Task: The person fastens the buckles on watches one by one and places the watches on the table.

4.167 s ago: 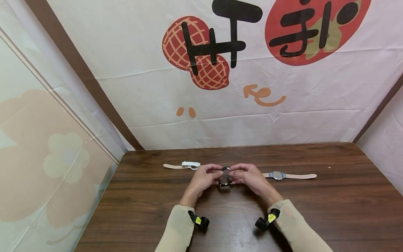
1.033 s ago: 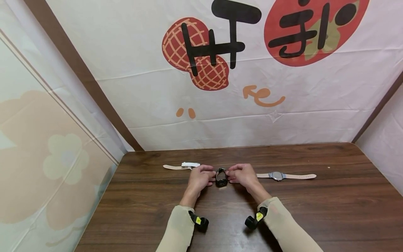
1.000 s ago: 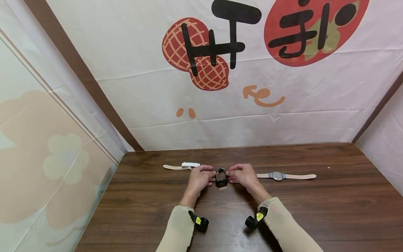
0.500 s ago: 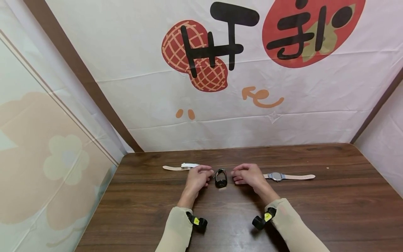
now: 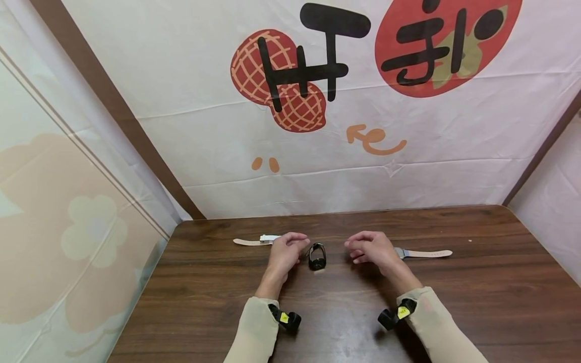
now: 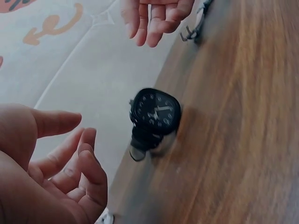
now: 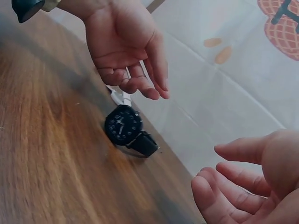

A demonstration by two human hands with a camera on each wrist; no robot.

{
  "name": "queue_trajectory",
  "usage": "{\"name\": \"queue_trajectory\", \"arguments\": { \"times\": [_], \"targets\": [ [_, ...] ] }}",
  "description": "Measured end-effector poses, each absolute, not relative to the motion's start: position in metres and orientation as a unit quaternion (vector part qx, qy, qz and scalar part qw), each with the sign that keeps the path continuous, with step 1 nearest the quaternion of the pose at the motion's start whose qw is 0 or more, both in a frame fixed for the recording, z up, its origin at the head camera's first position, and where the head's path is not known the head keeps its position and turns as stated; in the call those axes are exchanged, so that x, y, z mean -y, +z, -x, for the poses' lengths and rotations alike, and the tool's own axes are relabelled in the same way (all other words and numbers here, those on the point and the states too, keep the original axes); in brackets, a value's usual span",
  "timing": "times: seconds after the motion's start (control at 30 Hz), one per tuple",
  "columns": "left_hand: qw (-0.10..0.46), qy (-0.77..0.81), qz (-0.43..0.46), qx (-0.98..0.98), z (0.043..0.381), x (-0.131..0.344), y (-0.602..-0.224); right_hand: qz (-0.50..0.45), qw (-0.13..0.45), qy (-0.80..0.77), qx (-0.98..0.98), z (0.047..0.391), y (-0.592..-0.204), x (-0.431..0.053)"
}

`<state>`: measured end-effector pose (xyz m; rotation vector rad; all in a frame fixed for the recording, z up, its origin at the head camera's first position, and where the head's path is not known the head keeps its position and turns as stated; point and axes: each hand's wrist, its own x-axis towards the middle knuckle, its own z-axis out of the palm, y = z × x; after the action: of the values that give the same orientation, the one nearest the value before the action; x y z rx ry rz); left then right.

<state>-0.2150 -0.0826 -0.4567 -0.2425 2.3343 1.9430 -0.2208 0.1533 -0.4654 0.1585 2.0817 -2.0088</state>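
Head view: we find the black watch (image 5: 317, 264) on the bench (image 5: 204, 307), between the two hands. It is just to the right of the left hand (image 5: 284, 252), near its fingertips, and farther to the left of the right hand (image 5: 374, 250). Its strap forms a loop behind the dial, and the watch appears to stand on its edge with the dial facing the person.

Hand state: on the left hand, thumb and fingers are apart and loosely curved, with nothing between them. The right hand is likewise relaxed, fingers bent and apart, holding nothing. In both wrist views we see a gap between each hand and the watch.

Adjacent items: a pale strap (image 5: 250, 242) with a white part lies to the left of the left hand, which hides one end. A pale-strapped watch (image 5: 428, 254) lies to the right of the right hand, partly hidden behind it.

Step in hand: we judge this to be a hands-clear stage, with the black watch supporting itself. The next move calls for keeping the left fingertips off the strap loop, since a light brush could tip the watch. We advise lifting the left hand away first; it has the smaller clearance.
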Motion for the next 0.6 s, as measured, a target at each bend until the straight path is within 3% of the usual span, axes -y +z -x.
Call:
{"name": "queue_trajectory", "arguments": {
  "times": [0.6],
  "targets": [
    [0.070, 0.662, 0.045, -0.744, 0.213, 0.060, -0.444, -0.036, 0.113, -0.676, -0.728, 0.218, -0.453, -0.188]
  ]
}}
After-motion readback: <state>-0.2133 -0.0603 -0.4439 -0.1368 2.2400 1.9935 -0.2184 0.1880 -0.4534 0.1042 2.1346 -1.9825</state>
